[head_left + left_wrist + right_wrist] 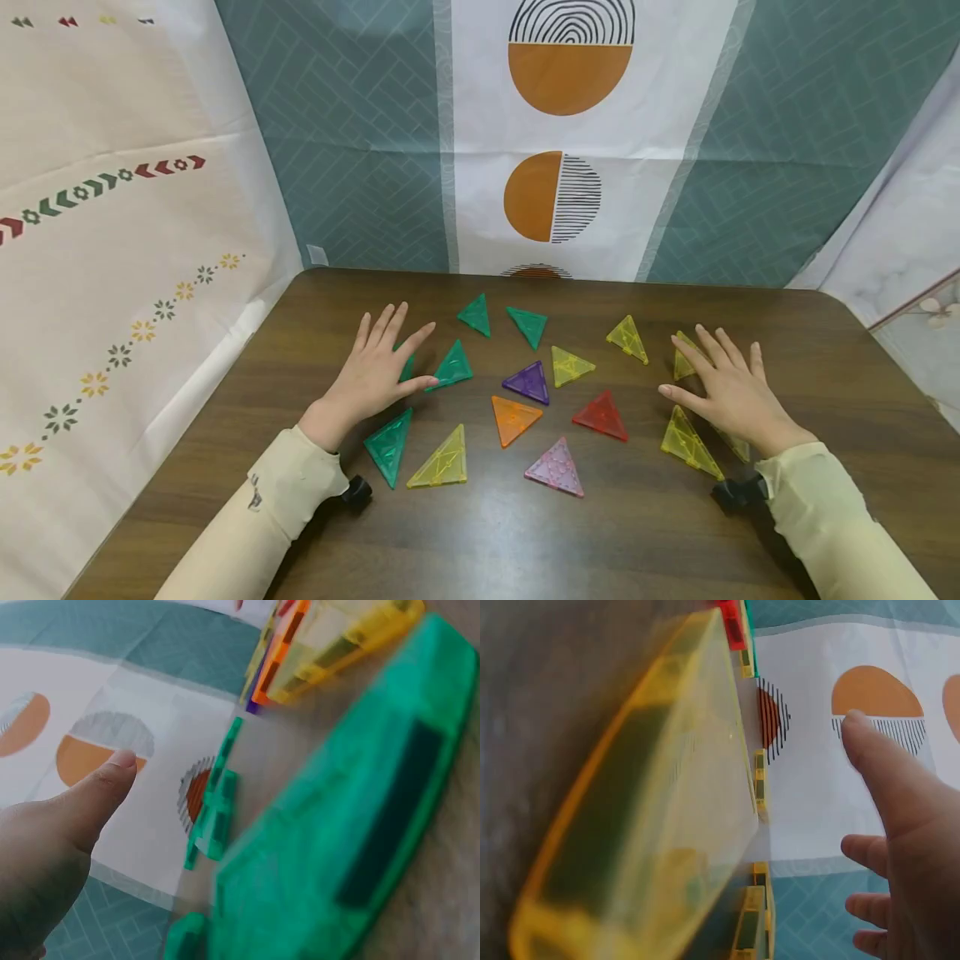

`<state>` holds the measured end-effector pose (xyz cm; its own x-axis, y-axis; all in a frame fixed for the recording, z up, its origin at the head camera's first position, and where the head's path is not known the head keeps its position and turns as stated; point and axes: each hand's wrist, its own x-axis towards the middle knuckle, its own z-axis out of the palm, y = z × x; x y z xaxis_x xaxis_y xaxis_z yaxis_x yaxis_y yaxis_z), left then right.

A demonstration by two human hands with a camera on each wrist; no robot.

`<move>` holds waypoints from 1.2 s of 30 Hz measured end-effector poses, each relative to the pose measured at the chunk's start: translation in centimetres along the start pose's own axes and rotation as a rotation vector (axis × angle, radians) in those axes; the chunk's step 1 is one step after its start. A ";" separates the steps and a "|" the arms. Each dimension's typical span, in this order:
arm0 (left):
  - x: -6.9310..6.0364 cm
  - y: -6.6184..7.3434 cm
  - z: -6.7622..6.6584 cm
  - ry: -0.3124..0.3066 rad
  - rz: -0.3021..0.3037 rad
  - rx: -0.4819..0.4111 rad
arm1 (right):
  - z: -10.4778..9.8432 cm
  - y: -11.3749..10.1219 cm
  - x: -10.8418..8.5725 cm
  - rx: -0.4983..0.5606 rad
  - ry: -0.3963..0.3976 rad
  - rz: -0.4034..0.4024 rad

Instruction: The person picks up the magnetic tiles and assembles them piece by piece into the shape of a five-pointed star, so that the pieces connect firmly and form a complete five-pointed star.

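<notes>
You're prob. pre-pick: L hand over green tiles, R hand over yellow tiles toward R edge of table, fingers spread; pinch likely needed.

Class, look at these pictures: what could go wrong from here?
1. In the head view, the left grip partly hides a small green triangle, which might be nudged or overlooked.
2. The right grip partly covers a yellow triangle, so a sideways sweep could knock it.
3. The black gadget at the left wrist sits near another green triangle and might bump it.
</notes>
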<state>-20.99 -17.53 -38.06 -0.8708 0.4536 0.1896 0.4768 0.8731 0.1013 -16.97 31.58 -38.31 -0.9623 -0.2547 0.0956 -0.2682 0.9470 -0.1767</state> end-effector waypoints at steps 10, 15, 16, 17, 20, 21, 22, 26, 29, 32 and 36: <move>-0.1 2.3 -2.1 0.119 0.105 -0.029 | -1.1 -1.2 -0.2 -0.013 0.047 -0.016; -0.2 3.6 -3.0 0.186 0.191 -0.045 | -2.0 -2.1 -0.3 -0.011 0.072 -0.045; -0.2 3.9 -3.1 0.201 0.208 -0.046 | -2.2 -2.4 -0.3 -0.009 0.076 -0.055; -0.2 4.1 -3.2 0.216 0.224 -0.049 | -2.5 -2.6 -0.4 -0.003 0.081 -0.067; -0.2 4.8 -3.5 0.268 0.281 -0.053 | -3.1 -3.5 -0.6 0.014 0.094 -0.105; -0.2 5.1 -3.6 0.284 0.300 -0.057 | -3.2 -3.8 -0.7 0.019 0.098 -0.118; -0.3 5.3 -3.7 0.299 0.320 -0.060 | -3.3 -4.2 -0.7 0.020 0.101 -0.133; -0.4 6.3 -3.8 0.344 0.395 -0.085 | -3.5 -5.7 -1.0 0.027 0.103 -0.175; -0.5 6.9 -3.8 0.355 0.436 -0.092 | -3.8 -6.9 -1.4 0.053 0.092 -0.185; -0.4 7.4 -3.7 0.353 0.452 -0.092 | -4.0 -8.1 -1.8 0.076 0.087 -0.189; -0.4 7.9 -3.3 0.352 0.453 -0.104 | -3.8 -9.6 -2.2 0.088 0.114 -0.207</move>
<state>-16.47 -11.37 -34.08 -0.4939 0.6755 0.5475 0.8170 0.5761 0.0263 -12.12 23.76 -33.08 -0.8763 -0.4130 0.2480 -0.4669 0.8550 -0.2259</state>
